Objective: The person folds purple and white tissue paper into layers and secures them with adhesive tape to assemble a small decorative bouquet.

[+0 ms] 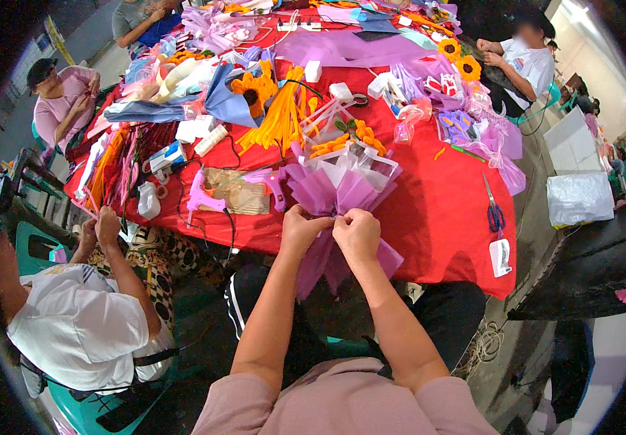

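Observation:
A small bouquet (pixel 343 181) in purple and white wrapping lies at the table's near edge, its flared top pointing away from me and its purple tail hanging over the edge. Orange fuzzy petals and a bit of green show at its top. My left hand (pixel 303 230) is closed on the gathered neck from the left. From the right, my right hand (pixel 357 233) pinches the same neck, its fingertips close to the left thumb. Whatever fine thing may lie between the fingertips is too small to make out.
Two pink glue guns (pixel 204 194) rest by brown paper (pixel 237 192) left of the bouquet. Dark-handled scissors (pixel 495 215) and a white tape dispenser (pixel 500 257) lie at the right. Orange stems (pixel 278 116) and sunflowers (pixel 468 68) are farther back. A person in white (pixel 84 319) sits at my left.

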The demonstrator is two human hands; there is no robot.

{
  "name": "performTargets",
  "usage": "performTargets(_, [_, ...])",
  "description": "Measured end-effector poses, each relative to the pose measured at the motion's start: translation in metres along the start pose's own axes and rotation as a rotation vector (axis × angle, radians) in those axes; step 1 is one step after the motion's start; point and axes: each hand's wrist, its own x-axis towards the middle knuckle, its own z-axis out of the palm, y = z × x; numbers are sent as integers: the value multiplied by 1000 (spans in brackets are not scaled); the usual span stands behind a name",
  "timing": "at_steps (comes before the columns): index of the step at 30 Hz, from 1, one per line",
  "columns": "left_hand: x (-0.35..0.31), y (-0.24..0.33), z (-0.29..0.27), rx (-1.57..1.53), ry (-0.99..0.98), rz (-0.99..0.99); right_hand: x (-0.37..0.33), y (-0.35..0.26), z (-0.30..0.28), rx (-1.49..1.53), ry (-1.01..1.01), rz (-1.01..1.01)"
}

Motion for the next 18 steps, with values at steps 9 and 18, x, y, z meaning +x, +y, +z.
performTargets(9, [-5,4,4,167,97,34,5,-2,-7,-171,-47,-59])
performTargets(18, [-6,6,8,177,117,-28,-7,21,0,-118,123,-258])
